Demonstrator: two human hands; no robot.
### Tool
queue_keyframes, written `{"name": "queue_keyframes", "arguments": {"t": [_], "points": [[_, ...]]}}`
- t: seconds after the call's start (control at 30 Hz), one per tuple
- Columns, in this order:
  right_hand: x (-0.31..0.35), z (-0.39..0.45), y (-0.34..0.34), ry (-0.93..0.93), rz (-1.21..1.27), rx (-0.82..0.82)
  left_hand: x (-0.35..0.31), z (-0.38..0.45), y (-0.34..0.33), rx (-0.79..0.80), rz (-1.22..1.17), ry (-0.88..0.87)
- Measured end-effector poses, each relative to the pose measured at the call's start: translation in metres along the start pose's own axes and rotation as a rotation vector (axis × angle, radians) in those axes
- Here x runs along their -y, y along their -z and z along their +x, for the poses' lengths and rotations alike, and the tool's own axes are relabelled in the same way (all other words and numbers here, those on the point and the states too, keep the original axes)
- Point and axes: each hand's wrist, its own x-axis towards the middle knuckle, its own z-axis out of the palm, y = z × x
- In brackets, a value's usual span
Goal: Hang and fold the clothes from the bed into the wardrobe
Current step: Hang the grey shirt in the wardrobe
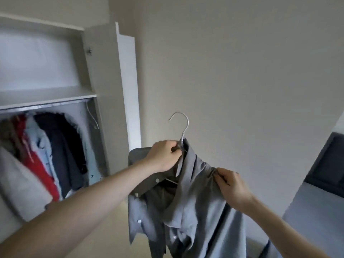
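Left hand (pixel 164 155) grip is clamped on the neck of the hanger (pixel 181 127), fingers curled around the wire and the shirt collar just below the hook. Right hand (pixel 232 187) pinches the shirt (pixel 195 211) fabric at the shoulder seam, fingers closed on a bunched fold. Grey button-up shirt is held up in the air in front of the person, mid-frame, between the wardrobe (pixel 104 71) on the left and the bed (pixel 316 211) at the right edge. Long axis of the shirt runs top to bottom, collar up, body hanging down out of frame; front placket open with white buttons facing left. Hanger hook points up, its open end curling toward the left, toward the wardrobe. Hanger shoulder line slopes down to the right.

Wardrobe is open, door edge standing out next to the wall. Rail (pixel 46 105) under the shelf carries hung clothes (pixel 46 146), dark, red, light blue and white, packed on the left; an empty hanger (pixel 92 116) hangs at the right end of the rail, with open rail space near it. Upper shelf holds a white bundle (pixel 37 58). Plain wall behind the shirt, open air around it. Picture is blurred; no writing or labels readable.
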Motion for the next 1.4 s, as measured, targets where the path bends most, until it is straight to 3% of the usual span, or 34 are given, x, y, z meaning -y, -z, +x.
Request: {"name": "queue_keyframes", "arguments": {"t": [0.17,0.37,0.43,0.6,0.93,1.4], "points": [[0.016,0.024,-0.048,0.0,0.087,0.028,0.055,-0.029,0.041,-0.07,0.038,0.152],[0.072,0.075,-0.131,0.038,0.168,0.104,0.13,-0.066,0.07,-0.028,0.074,0.31],[0.097,0.093,-0.167,0.063,0.212,0.145,0.161,-0.064,0.082,-0.123,0.037,0.333],[0.145,0.138,-0.241,0.047,0.304,0.224,0.236,-0.049,0.128,-0.314,0.103,0.32],[0.205,0.24,-0.357,-0.124,0.466,0.213,0.374,-0.021,0.221,-0.245,0.151,0.4],[0.225,0.436,-0.513,-0.113,0.568,0.21,0.549,0.091,0.347,-0.395,0.311,0.493]]}}
